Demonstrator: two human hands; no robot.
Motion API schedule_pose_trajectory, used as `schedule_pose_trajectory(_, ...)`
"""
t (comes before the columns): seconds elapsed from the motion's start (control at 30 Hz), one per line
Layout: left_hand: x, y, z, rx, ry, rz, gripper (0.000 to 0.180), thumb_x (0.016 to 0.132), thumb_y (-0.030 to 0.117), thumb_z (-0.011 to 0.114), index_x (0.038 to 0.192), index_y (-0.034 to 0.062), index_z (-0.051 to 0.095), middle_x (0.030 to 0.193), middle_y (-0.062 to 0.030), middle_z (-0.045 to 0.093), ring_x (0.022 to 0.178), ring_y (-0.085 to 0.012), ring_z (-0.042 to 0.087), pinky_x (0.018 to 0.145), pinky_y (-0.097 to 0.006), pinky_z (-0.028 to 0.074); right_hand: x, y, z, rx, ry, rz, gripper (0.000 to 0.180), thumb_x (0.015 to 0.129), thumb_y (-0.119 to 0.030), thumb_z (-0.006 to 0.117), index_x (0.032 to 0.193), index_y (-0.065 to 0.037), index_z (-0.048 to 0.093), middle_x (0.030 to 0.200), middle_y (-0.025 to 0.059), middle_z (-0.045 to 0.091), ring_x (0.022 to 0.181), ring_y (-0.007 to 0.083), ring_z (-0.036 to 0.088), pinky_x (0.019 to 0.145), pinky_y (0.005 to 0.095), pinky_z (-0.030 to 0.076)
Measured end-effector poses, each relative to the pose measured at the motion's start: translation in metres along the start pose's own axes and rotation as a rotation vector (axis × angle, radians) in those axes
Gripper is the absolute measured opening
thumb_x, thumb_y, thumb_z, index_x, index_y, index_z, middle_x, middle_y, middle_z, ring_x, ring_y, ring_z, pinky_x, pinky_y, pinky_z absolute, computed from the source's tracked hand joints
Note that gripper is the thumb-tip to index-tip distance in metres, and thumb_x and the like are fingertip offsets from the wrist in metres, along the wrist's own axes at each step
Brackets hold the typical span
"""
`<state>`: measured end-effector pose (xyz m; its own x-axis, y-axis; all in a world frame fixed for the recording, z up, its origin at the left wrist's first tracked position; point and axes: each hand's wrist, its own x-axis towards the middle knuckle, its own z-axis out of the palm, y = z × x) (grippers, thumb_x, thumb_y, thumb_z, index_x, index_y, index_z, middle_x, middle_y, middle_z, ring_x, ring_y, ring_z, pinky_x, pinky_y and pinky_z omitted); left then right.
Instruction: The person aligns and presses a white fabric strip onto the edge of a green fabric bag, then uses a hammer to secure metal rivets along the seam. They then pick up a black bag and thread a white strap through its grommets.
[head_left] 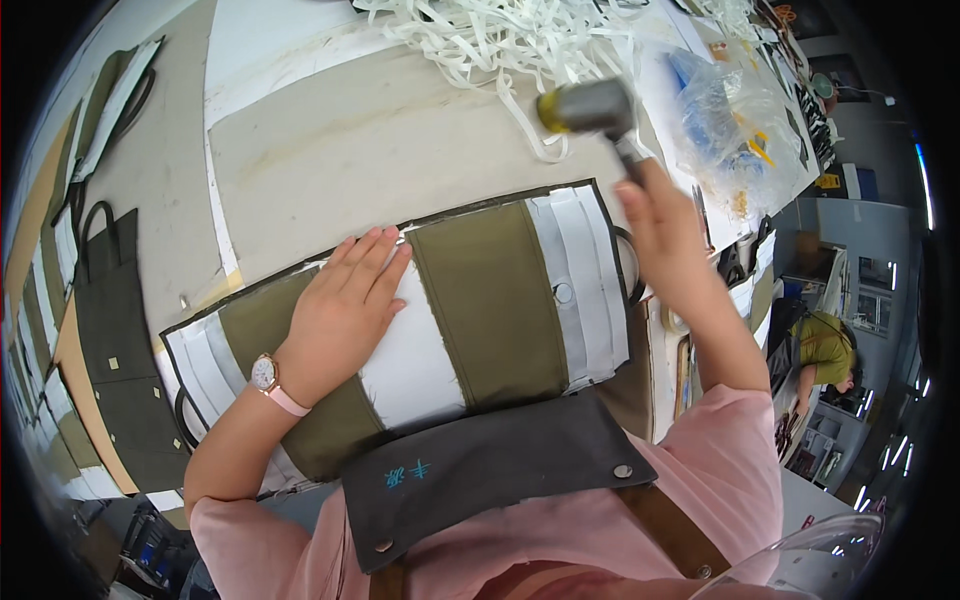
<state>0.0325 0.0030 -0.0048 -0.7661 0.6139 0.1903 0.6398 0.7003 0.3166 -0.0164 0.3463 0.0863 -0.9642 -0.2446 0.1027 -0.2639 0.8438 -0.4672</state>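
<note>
A flat fabric panel with olive green and white stripes and a dark edge lies on the worktable in front of me. My left hand rests flat on it, fingers together, pressing near its upper edge; a pink-strapped watch is on that wrist. My right hand is raised above the panel's right end and grips the handle of a hammer with a grey head and yellow tip, blurred in the air.
A pile of white strapping lies at the table's far side, a clear plastic bag with blue items to its right. Dark bag pieces are stacked at left. Another person in green bends at right.
</note>
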Motion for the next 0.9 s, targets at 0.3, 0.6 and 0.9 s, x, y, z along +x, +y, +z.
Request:
schedule_pose_trajectory(0.3, -0.016, 0.004, 0.006, -0.052, 0.071, -0.03, 0.053, 0.085, 0.014, 0.074, 0.135, 0.003, 0.06, 0.142, -0.0158, 0.058, 0.134, -0.0309, 0.055, 0.115, -0.045, 0.043, 0.031, -0.049, -0.019, -0.107, -0.335, 0.044, 0.035, 0.104, -0.032, 0.054, 0.09, -0.001, 0.054, 0.07, 0.0222, 0.062, 0.069, 0.0424, 0.064, 0.058, 0.0534, 0.043)
schedule_pose_trajectory(0.6, -0.016, 0.001, 0.013, 0.027, 0.235, 0.008, 0.031, 0.088, 0.005, 0.063, 0.118, 0.0015, 0.07, 0.124, -0.0136, 0.069, 0.12, -0.0279, 0.066, 0.105, -0.042, 0.052, 0.036, -0.061, 0.045, -0.371, -0.536, -0.139, 0.036, 0.103, -0.037, 0.056, 0.092, -0.003, 0.055, 0.07, 0.0214, 0.062, 0.069, 0.042, 0.064, 0.061, 0.0518, 0.048)
schedule_pose_trajectory(0.9, -0.041, -0.002, -0.021, -0.092, -0.012, -0.051, 0.047, 0.088, 0.014, 0.072, 0.132, 0.0043, 0.061, 0.141, -0.0157, 0.058, 0.135, -0.0309, 0.053, 0.114, -0.045, 0.042, 0.033, -0.075, 0.052, -0.407, -0.489, -0.116, 0.036, 0.104, -0.038, 0.052, 0.096, -0.003, 0.056, 0.074, 0.0212, 0.065, 0.073, 0.0449, 0.065, 0.067, 0.0523, 0.051)
